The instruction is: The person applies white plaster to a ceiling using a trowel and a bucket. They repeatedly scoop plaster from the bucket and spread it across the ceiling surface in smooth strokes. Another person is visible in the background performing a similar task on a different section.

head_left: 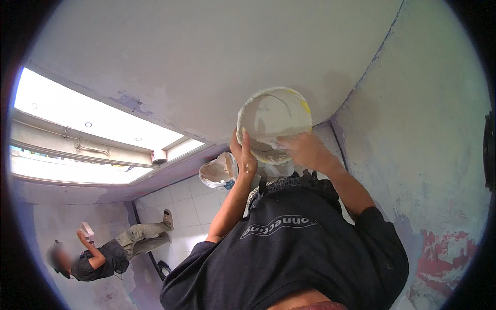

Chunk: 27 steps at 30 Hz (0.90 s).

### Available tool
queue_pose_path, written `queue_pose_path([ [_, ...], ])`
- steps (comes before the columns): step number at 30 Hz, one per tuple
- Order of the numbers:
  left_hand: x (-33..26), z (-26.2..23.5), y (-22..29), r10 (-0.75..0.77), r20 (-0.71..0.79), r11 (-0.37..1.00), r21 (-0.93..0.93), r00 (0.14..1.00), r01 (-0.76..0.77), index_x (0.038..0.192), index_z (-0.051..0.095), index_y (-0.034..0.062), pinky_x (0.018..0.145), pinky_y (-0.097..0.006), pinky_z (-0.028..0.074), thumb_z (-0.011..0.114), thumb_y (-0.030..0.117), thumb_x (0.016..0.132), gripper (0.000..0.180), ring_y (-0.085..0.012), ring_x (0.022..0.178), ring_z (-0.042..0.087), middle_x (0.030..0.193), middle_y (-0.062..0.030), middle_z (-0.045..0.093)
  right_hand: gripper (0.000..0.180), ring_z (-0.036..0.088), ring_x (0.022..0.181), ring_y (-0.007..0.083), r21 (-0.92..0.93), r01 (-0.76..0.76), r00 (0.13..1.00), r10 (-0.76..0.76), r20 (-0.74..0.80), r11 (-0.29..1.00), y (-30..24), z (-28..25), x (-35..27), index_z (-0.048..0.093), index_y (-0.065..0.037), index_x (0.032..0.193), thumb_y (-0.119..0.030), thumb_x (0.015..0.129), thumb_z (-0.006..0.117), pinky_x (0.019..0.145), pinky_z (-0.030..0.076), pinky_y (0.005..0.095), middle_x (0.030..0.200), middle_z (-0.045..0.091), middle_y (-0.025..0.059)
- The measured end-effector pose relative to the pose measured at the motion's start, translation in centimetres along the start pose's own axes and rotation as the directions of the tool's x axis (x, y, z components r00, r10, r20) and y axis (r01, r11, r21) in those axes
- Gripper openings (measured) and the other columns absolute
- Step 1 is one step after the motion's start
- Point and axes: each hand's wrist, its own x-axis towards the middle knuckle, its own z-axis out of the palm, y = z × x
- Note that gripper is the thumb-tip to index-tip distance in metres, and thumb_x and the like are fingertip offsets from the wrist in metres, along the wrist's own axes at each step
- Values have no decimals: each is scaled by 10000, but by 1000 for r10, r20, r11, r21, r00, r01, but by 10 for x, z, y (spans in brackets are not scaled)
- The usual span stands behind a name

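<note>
A round white bucket [274, 114] is tilted so that its inside faces me. Pale residue crusts its rim, and a yellow patch shows on the upper right. My left hand [246, 155] grips the bucket at its lower left side, with whitish smears on the skin. Across the bucket's lower right mouth reaches my right hand [308, 151], its fingers closed. A pale, thin-edged thing seems to lie at these fingertips, but I cannot make out what it is. Whitish material sits in the bucket near them.
Below the bucket, a white sack-like container [218, 170] with pale contents stands on the tiled floor [181, 194]. Patchy walls [413, 129] surround me, with a bright window [93, 121] at left. Far left, another person [106, 258] holds a pale block [87, 232].
</note>
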Motion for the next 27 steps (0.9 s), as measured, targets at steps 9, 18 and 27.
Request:
queue_pose_path([
  [9,-5,2,-1,-19,-64,997,73,998,23,1145,548,-77,862,-342,414,524,443,896,578,-191,941,526,1001,-141,608,299,642,869,357,206,-236,950,270,-155,950,0,-9,5,640,-27,1075,-86,782,629,783,501,419,939,658,208],
  [18,-6,8,-6,17,-79,1000,-24,997,-19,1106,557,-80,802,-315,422,530,433,902,552,-173,873,519,948,-123,613,302,649,793,354,126,70,961,-34,-273,990,-8,20,6,645,-88,1093,-129,797,597,730,505,455,850,665,179],
  [27,-10,7,-3,9,-66,1000,-8,998,-9,1088,564,-92,820,-323,423,531,454,901,578,-180,898,523,959,-132,616,250,651,781,355,76,43,994,-51,101,996,0,7,8,652,-89,1042,-163,814,580,712,509,463,811,662,173],
])
